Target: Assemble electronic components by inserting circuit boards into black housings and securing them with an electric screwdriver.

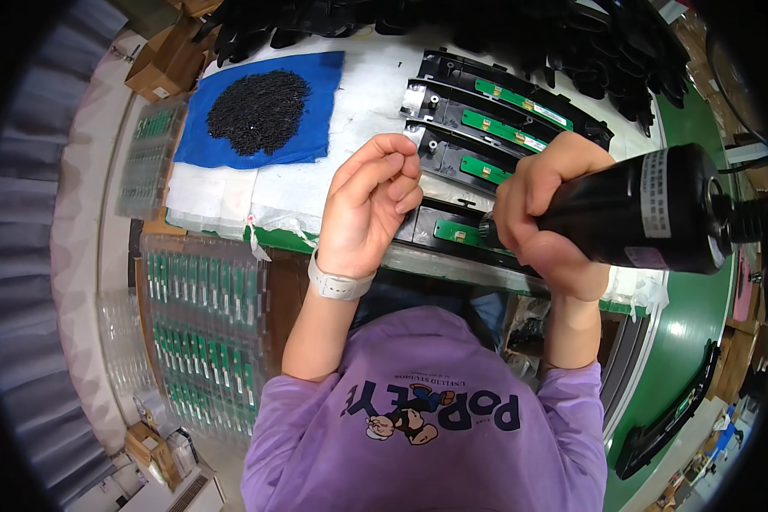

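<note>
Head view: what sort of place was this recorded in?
Probably an electronics assembly workshop: green circuit boards sit in black housings, the right hand grips a black power tool, and a pile of small black parts lies on a blue cloth.

- Over the worktable (pixel 290 239) lay a matt white covering (pixel 363 94), wrinkled at the near edge.
- Toward the far left corner, the blue cloth (pixel 326 94) was matt; its small black pieces (pixel 258 111), too tiny to be sure of, glinted like metal.
- Reaching the near edge, the black panels (pixel 452 115) were smooth, faintly glossy plastic, the circuit boards (pixel 484 169) sleek green.
- The power tool (pixel 606 203) had a smooth, shiny plastic casing.
- Below the near left corner, the trays (pixel 213 246) were clear, glossy plastic.
</note>
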Motion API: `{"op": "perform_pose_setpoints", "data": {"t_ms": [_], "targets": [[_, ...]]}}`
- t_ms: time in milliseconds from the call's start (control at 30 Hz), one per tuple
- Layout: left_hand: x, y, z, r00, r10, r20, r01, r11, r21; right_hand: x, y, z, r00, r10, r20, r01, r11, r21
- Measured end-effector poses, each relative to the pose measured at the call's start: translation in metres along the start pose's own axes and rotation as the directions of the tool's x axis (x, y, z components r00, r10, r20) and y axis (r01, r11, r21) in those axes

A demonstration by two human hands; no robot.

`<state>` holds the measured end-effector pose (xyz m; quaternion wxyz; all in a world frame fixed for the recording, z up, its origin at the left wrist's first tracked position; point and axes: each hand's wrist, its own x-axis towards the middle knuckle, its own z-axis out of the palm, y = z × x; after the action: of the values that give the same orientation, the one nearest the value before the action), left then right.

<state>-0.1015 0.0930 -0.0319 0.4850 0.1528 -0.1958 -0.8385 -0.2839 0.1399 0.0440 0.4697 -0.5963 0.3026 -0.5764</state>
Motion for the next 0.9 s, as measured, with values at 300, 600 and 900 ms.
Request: {"op": "perform_pose_setpoints", "data": {"t_ms": [300, 600, 900], "targets": [[-0.002, 0.002, 0.008, 0.999, 0.018, -0.03, -0.015, 0.994, 0.107, 0.009, -0.009, -0.018, 0.989, -0.134, 0.061, 0.111, 0.951, 0.29], [-0.009, 0.006, 0.002, 1.0, -0.01, 0.018, 0.007, 0.991, 0.131, 0.028, -0.021, -0.019, 0.912, -0.409, -0.041, 0.384, 0.814, 0.435], [-0.016, 0.011, 0.014, 0.993, -0.037, 0.114, -0.024, 0.87, 0.492, 0.031, -0.013, -0.02, 0.905, -0.423, 0.048, 0.359, 0.818, 0.449]]}}
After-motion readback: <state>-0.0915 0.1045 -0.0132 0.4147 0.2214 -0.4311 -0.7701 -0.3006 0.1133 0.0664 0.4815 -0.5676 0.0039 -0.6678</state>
